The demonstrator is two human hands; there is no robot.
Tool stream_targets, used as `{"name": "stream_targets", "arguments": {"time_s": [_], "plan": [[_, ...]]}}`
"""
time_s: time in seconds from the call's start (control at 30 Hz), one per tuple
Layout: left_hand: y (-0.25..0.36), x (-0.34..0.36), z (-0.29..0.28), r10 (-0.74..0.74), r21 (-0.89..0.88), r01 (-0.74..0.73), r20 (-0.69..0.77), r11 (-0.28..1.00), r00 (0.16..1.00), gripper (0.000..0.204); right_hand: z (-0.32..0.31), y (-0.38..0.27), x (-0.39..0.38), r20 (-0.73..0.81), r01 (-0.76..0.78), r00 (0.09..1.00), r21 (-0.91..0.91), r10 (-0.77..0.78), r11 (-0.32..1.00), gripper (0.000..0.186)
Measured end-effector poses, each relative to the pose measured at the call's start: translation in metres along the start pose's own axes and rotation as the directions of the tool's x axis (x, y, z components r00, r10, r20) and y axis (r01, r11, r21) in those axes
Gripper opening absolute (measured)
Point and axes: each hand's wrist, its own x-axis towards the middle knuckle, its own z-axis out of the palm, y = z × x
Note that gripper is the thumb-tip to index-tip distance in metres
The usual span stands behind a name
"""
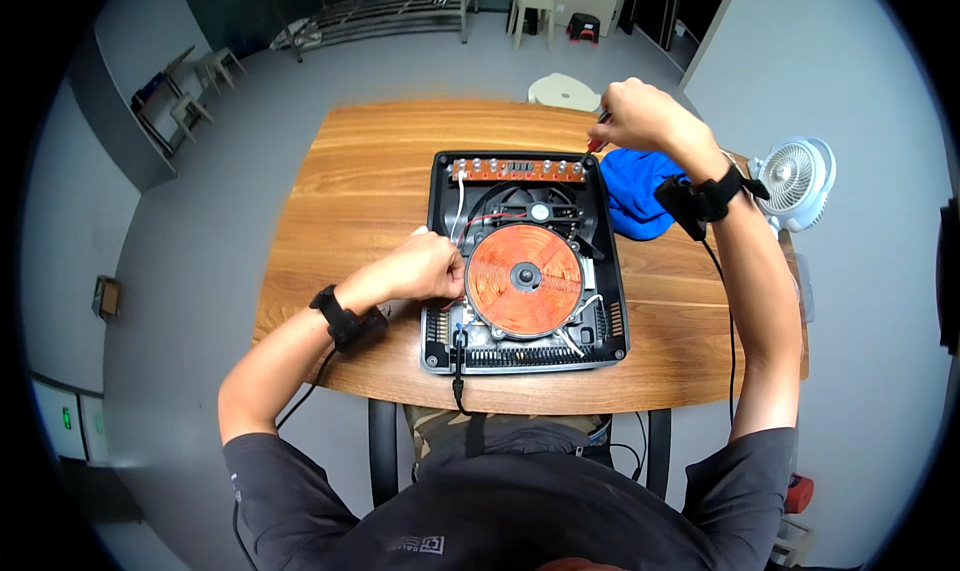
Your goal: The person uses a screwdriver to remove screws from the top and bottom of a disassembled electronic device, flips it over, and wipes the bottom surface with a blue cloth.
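Note:
An opened induction cooker (612,301) lies on the table, its black housing showing the insides. A round copper coil (525,306) sits in its middle, with a cooling fan (540,212) behind it. Along the far edge runs an orange circuit board (515,170). My right hand (640,116) is closed round a red-and-black screwdriver (597,145), pointed down at the board's right end by the far right corner. At the coil's left edge, my left hand (430,266) is closed with the fingers curled inward; what they grip, if anything, is hidden.
The wooden table (330,221) carries a crumpled blue cloth (632,193) right of the cooker. A small white fan (795,181) stands at the table's right edge. Beyond the far edge is a pale stool (563,91). A black cord (458,386) hangs off the near edge.

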Motion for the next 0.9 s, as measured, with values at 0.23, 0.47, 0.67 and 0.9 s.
{"name": "stream_targets", "arguments": {"time_s": [0.23, 0.47, 0.67, 0.9], "plan": [[-0.001, 0.003, 0.000, 0.002, 0.043, -0.003, 0.028, 0.999, 1.000, 0.015, -0.024, 0.004, 0.009, -0.083, -0.050, 0.995, -0.010, 0.049, 0.999, 0.044], [-0.004, 0.001, 0.000, 0.052, 0.042, -0.052, 0.002, 0.998, 0.999, 0.016, -0.003, 0.050, -0.025, -0.290, -0.164, 0.936, 0.145, 0.200, 0.976, 0.045], [-0.005, 0.004, 0.002, 0.071, 0.020, -0.071, 0.003, 0.997, 0.997, 0.019, 0.063, 0.107, -0.082, -0.279, -0.262, 0.897, 0.286, 0.342, 0.922, 0.048], [-0.004, 0.000, 0.002, 0.057, 0.022, -0.057, -0.009, 0.998, 0.998, 0.021, 0.113, 0.095, -0.134, -0.216, -0.342, 0.882, 0.320, 0.420, 0.883, 0.047]]}}
